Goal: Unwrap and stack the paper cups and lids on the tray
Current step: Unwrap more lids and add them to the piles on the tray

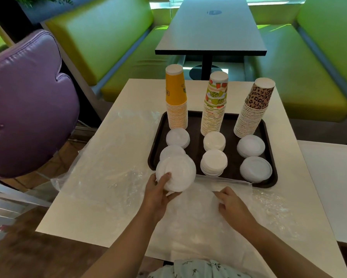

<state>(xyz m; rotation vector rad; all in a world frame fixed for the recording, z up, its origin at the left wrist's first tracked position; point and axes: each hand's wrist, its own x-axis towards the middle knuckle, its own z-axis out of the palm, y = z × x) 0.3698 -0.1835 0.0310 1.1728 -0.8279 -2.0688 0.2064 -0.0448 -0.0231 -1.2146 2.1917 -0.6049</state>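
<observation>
A dark brown tray [196, 119] holds three upside-down cup stacks: yellow [176, 97], fruit-print [215, 101] and leopard-print [252, 109]. In front of them lie several short piles of white lids [214, 162]. My left hand [158, 191] grips a stack of white lids [176, 173] at the tray's near left corner, thumb on top. My right hand [231, 205] pinches a clear plastic wrapper [196, 209] that lies on the table in front of the tray.
More crumpled clear plastic [116, 157] covers the white table [140, 91] left of the tray. A purple chair back [26, 101] stands at the left. Green benches and a dark table [210, 31] are behind. Another white table [333, 187] adjoins on the right.
</observation>
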